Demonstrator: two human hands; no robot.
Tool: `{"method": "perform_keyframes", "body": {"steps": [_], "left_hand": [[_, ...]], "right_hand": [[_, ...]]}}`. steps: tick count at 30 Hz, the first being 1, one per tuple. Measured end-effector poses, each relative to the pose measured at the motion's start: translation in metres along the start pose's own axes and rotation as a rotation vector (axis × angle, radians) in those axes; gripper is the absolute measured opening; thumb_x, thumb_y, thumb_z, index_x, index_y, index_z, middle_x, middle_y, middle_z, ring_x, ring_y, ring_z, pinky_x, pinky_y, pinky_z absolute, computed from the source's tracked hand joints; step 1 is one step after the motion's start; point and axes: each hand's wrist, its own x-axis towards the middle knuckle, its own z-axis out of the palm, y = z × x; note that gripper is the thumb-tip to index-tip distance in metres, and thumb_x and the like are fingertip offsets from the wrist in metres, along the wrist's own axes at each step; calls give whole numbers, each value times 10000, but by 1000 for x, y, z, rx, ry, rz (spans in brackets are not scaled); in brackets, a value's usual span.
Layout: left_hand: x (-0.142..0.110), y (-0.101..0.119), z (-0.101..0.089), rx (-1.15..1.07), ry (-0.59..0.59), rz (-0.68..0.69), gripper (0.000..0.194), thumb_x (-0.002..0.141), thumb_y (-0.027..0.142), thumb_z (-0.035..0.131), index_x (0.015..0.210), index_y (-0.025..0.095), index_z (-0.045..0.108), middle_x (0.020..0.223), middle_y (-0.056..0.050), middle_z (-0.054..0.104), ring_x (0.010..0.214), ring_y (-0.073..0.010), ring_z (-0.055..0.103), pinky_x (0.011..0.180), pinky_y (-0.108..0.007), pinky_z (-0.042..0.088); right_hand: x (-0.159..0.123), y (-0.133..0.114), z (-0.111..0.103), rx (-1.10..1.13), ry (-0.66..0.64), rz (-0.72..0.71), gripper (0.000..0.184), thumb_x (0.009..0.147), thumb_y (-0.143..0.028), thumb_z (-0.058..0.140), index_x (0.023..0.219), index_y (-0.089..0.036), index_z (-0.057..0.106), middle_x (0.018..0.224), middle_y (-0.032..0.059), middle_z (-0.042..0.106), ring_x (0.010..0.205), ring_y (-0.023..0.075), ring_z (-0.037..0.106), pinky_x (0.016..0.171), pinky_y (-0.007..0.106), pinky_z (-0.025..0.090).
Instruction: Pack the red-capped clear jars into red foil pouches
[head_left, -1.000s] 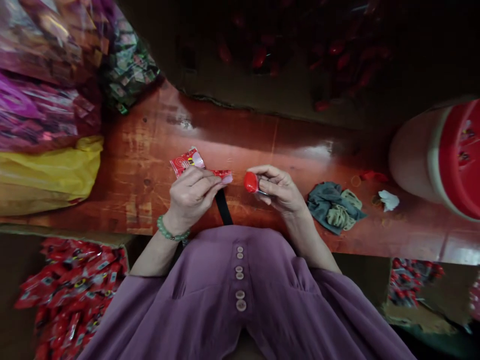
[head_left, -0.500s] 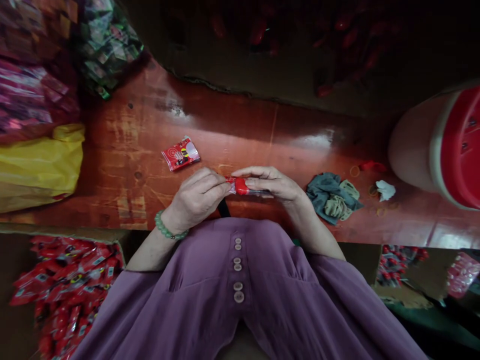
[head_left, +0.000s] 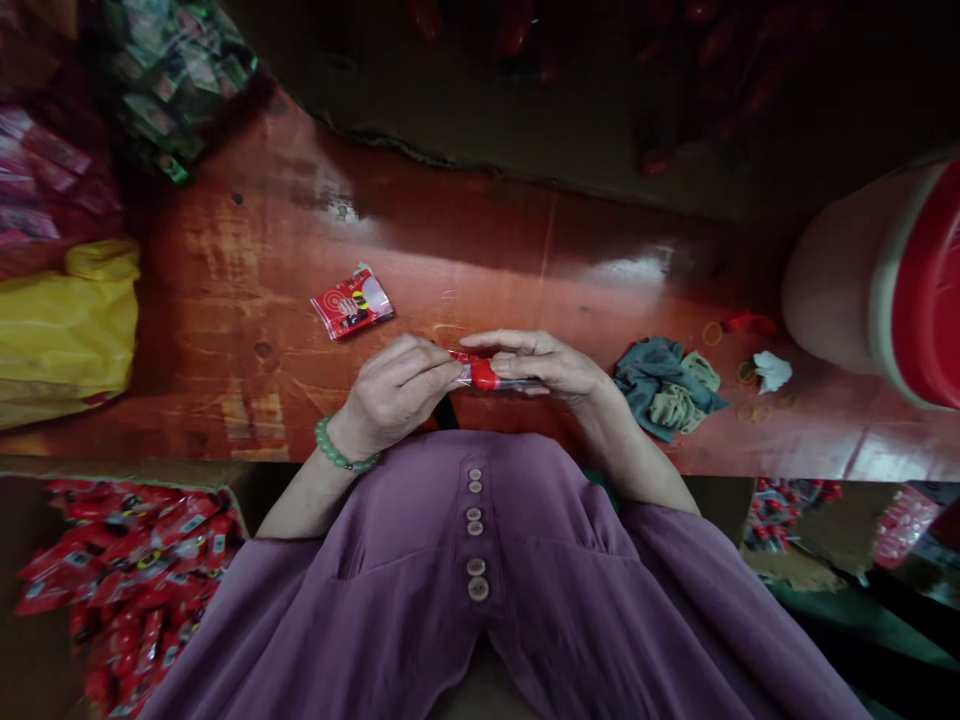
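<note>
Just in front of my body, both hands meet over the table's near edge. My left hand, with a green bead bracelet at the wrist, is closed in a pinch on the end of a small clear and red plastic packet. A glossy red piece with a dark, long part shows at the packet, and my right hand is wrapped round its right side. The fingers hide much of it, so its exact kind cannot be made out. Flat red printed packets lie on the table beyond my left hand.
On the red-brown table lie a grey-green cloth, rubber bands and a white scrap. A tub with a red lid stands right. Left are a yellow bag and bagged packets. Below left, a box holds red packaged items.
The view has shifted slightly. Both hands keep nearly the same place and the same hold on the packet and the red piece.
</note>
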Motion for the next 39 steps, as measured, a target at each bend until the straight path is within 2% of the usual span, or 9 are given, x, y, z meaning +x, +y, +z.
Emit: {"method": "perform_keyframes", "body": {"steps": [6,12,20,23,26,29,32,35,39], "left_hand": [[-2,0,1,-20,-11,27,200,860,132,671,1042,215,679,905,-49,748,812,-150,667,730,-290,562],[-10,-6,12,2,9,25,199,850,172,705,1037,236,693,976,-43,766,885,-160,699,785,-305,568],[-10,-20,17,4,-40,-23,205,852,300,727,1053,271,700,1031,-38,767,962,-199,708,881,-388,542],[-10,-11,9,33,44,-176,428,781,428,784,1174,312,662,1182,-60,725,1188,-290,635,1032,-508,475],[-10,10,5,-211,339,-512,736,738,529,791,1390,342,506,1437,-95,562,1342,-294,523,1106,-488,442],[-6,30,7,-749,432,-875,582,807,568,711,1310,308,577,1350,-92,619,1192,-225,632,995,-387,542],[4,37,13,-1159,399,-1102,362,770,530,766,950,219,720,976,-47,738,863,-147,701,832,-292,585],[16,33,16,-1258,510,-1239,288,678,424,864,770,184,735,780,-8,730,707,-100,665,741,-220,560],[24,23,18,-1216,603,-1292,283,628,386,892,744,173,747,780,-7,741,707,-106,663,736,-218,545]], "right_hand": [[9,1,-2,9,-4,25,323,841,-298,680,1133,-160,688,560,-88,538,388,20,314,370,166,183],[10,0,8,-95,169,-98,215,811,-299,719,990,-180,723,842,-14,704,705,74,609,632,191,471],[10,7,29,-57,310,-152,279,826,-399,710,1008,-191,668,899,-2,681,815,99,630,674,202,520],[11,13,31,-89,360,-216,312,835,-424,705,1057,-211,656,976,7,691,864,110,641,753,230,539],[9,16,34,-237,456,-303,351,870,-443,670,1155,-240,637,1065,17,694,936,137,648,864,290,538],[10,16,42,-467,528,-398,349,914,-435,616,1219,-265,612,1106,22,695,938,152,652,879,315,535],[15,15,50,-665,515,-527,322,939,-383,587,1238,-263,595,1167,44,693,989,169,662,909,333,536],[22,14,54,-758,496,-626,350,936,-362,595,1266,-246,575,1221,80,677,1097,198,649,977,368,522],[22,13,50,-668,447,-504,452,943,-335,569,1379,-248,488,1114,58,695,934,164,680,863,335,569]]}}
